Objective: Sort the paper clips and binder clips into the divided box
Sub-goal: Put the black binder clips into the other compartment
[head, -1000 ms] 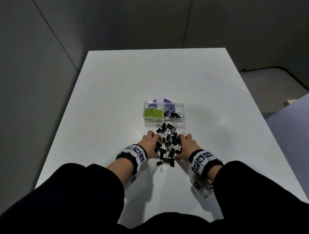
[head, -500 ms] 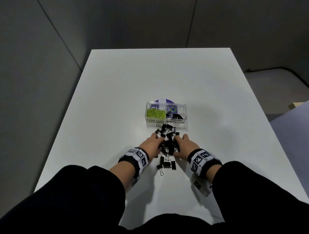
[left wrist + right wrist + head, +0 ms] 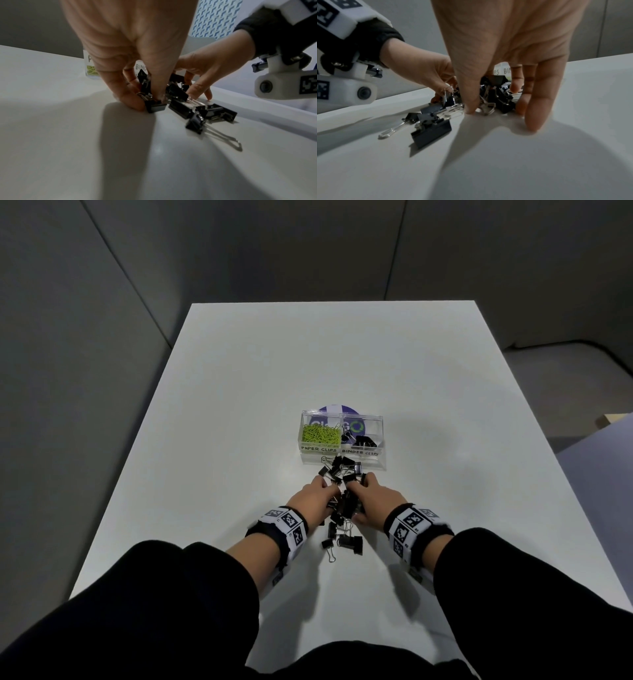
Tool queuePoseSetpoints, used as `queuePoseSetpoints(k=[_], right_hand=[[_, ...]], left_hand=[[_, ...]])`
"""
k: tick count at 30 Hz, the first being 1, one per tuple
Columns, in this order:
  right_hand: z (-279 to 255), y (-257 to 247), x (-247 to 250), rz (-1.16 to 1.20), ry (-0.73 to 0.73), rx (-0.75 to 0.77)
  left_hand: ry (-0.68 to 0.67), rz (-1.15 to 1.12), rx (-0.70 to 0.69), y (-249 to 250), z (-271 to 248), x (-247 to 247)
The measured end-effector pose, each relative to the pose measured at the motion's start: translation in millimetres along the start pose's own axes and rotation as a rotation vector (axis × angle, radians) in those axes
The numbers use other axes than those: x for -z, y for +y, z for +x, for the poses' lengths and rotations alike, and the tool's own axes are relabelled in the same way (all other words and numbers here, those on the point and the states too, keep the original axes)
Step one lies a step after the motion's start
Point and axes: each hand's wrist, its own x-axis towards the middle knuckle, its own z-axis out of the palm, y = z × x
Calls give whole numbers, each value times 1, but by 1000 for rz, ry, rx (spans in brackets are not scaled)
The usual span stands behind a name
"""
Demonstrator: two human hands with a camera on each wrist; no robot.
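We find the box (image 3: 342, 440) partly filled: green paper clips (image 3: 321, 434) fill its left compartment, and a few binder clips (image 3: 364, 441) lie in the right one. No paper clips show outside the box. Most binder clips remain in a pile (image 3: 342, 494) on the table (image 3: 239, 405), just in front of the box. Our left hand (image 3: 313, 498) and right hand (image 3: 375, 501) curl around the pile, grasping it from both sides. Stray clips (image 3: 342, 541) lie nearer us. Grey panel walls (image 3: 308, 251) enclose the white table.
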Motion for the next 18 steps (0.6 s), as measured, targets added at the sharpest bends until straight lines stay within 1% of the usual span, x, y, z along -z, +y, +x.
queuePoseSetpoints(k=[4, 7, 12, 18], right_hand=[[0, 0, -4, -32, 47, 27], [-1, 4, -6, -21, 72, 40], [-2, 20, -2, 170, 100, 3], [-8, 30, 2, 318, 131, -10]], left_hand=[[-6, -53, -9, -1, 0, 1], [24, -91, -17, -3, -4, 1], [110, -146, -22, -6, -8, 4], [189, -239, -9, -5, -8, 6]])
